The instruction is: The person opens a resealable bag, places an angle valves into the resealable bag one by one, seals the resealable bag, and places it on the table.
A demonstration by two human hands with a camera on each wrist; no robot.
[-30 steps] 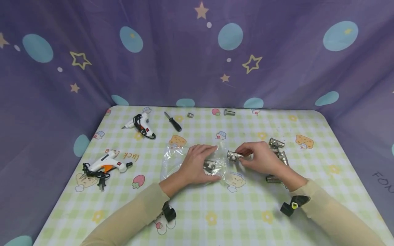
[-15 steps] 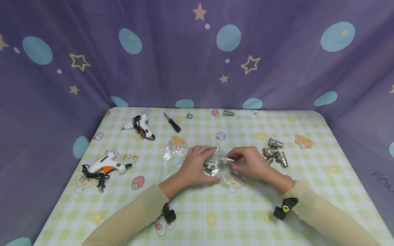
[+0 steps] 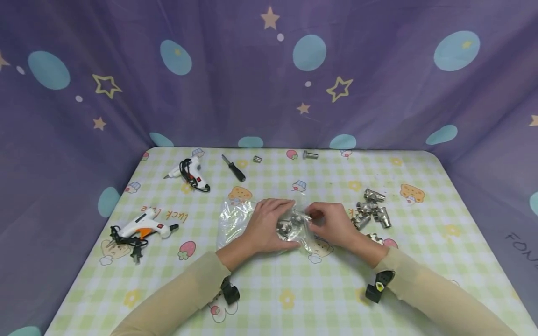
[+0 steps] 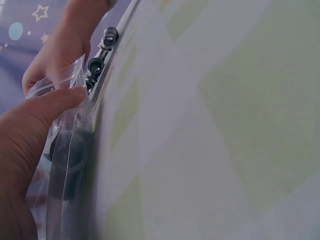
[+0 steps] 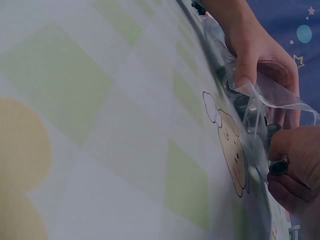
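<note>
A clear plastic bag (image 3: 231, 221) lies mid-table, with several shiny metal pipe fittings (image 3: 285, 228) inside. My left hand (image 3: 269, 227) holds the bag near its mouth, thumb and fingers apart; in the left wrist view its thumb rests over the plastic edge. At the bag's mouth, my right hand (image 3: 334, 225) pinches a metal pipe fitting (image 5: 279, 166), one end of it within the opening. The fingers hide part of that fitting. To the right of my right hand lies a loose pile of similar fittings (image 3: 382, 217), with one more partly behind the wrist.
Two white glue guns with black cords lie at the left, one nearer (image 3: 145, 226) and one farther (image 3: 193, 172). A black-handled screwdriver (image 3: 234, 169), a small metal ring-like piece (image 3: 257, 159) and a bolt-shaped metal part (image 3: 310, 155) lie along the back. A purple curtain (image 3: 235, 84) hangs behind.
My right hand has moved left, carrying the fitting from beside the bag into its mouth. The left hand stays in place on the bag.
</note>
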